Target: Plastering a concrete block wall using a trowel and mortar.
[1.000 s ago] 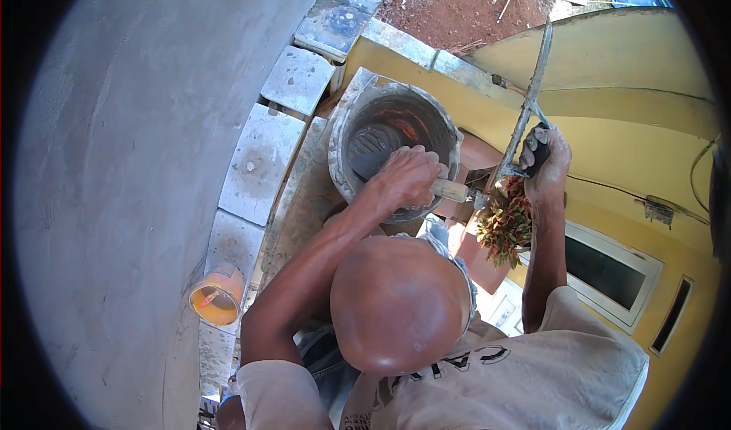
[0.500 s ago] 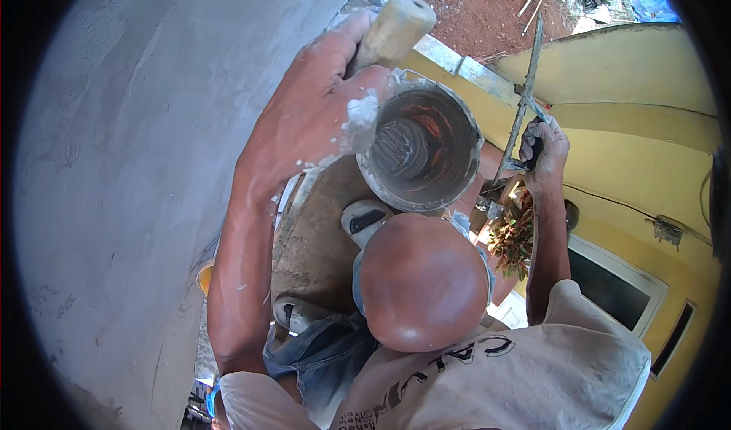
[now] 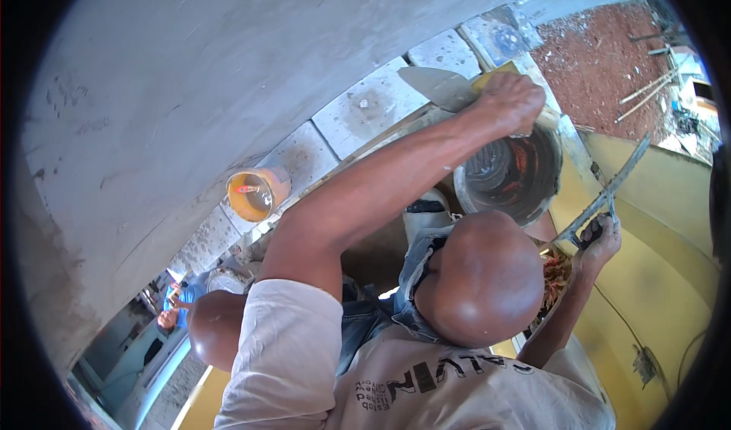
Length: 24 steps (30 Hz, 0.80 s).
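My left hand is shut on the handle of a steel trowel. Its pointed blade lies over the row of grey concrete blocks beside the plastered wall. Just below that hand stands a grey metal bucket with mortar inside. My right hand grips the handle of a long flat metal float, held out to the right against a yellow wall. My bald head and white shirt fill the lower middle.
An orange cup sits on the block course at left. The grey plastered wall curves across the top left. Red soil with sticks lies far below at top right. A person in blue stands below at lower left.
My left hand came up out of the bucket with the trowel and now reaches out over the blocks. The view has swung. My right hand still holds the float.
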Each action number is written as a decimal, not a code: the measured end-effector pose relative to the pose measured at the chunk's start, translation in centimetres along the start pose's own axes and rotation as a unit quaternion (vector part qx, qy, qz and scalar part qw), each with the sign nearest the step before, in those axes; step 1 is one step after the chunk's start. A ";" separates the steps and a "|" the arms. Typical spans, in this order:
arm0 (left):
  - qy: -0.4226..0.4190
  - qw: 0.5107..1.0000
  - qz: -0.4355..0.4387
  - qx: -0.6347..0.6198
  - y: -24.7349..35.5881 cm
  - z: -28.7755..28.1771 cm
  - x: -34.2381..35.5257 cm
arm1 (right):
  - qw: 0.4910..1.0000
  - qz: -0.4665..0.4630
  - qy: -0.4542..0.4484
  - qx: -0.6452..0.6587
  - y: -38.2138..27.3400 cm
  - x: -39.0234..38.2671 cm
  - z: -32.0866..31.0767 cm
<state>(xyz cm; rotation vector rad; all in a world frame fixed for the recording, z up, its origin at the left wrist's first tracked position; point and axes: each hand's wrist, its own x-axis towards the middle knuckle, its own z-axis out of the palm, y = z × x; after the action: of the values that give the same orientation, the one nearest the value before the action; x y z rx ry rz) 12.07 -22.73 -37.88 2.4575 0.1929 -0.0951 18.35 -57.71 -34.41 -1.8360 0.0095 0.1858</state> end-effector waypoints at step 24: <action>0.013 0.996 -0.081 -0.041 -0.1 -19.5 -32.4 | 0.996 -0.082 -0.006 -0.037 -1.9 4.0 9.4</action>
<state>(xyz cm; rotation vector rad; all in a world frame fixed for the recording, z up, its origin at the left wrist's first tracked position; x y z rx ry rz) -19.58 -14.09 -18.97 2.3600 0.4001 -0.1237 21.29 -47.78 -35.55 -1.8989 -0.1582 0.0816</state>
